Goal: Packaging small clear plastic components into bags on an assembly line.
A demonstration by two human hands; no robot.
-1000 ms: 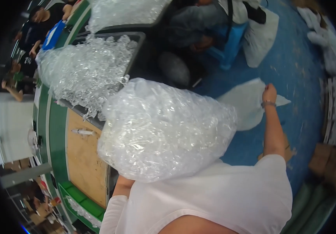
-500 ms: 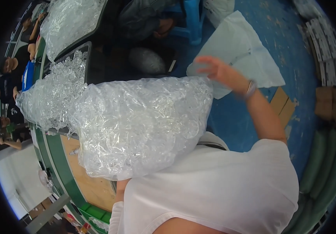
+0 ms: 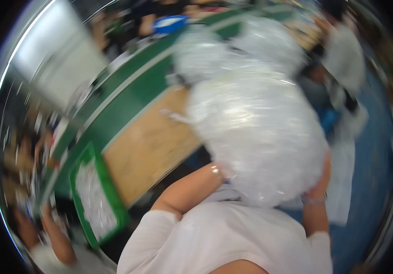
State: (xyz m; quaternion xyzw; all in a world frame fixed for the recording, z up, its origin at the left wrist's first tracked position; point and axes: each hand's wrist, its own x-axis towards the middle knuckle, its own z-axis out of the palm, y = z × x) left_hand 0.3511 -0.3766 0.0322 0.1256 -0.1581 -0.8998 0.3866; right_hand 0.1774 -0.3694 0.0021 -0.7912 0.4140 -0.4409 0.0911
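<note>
A big bulging clear plastic bag (image 3: 260, 123), filled with shiny clear pieces too blurred to name, is held up against my front. My left hand (image 3: 225, 171) grips its lower left side, and its fingers are mostly hidden by the bag. Against the lower right side lies my right hand (image 3: 320, 179), its fingers wrapped up along the plastic. Two more heaps of clear plastic, a left one (image 3: 201, 50) and a right one (image 3: 272, 43), show just beyond the bag. Motion smears much of the picture.
Left of the bag, a wooden board (image 3: 153, 141) lies along a green worktable (image 3: 114, 109). A green crate (image 3: 121, 212) of clear pieces stands at its near end. People sit or stand around, one in a light top (image 3: 345, 55) at far right. White sheeting (image 3: 342, 182) lies on the blue floor (image 3: 374, 160).
My view has turned left toward the worktable. My right hand, raised off the bag before, now holds its right side. The left hand, hidden under the bag earlier, shows at its left side.
</note>
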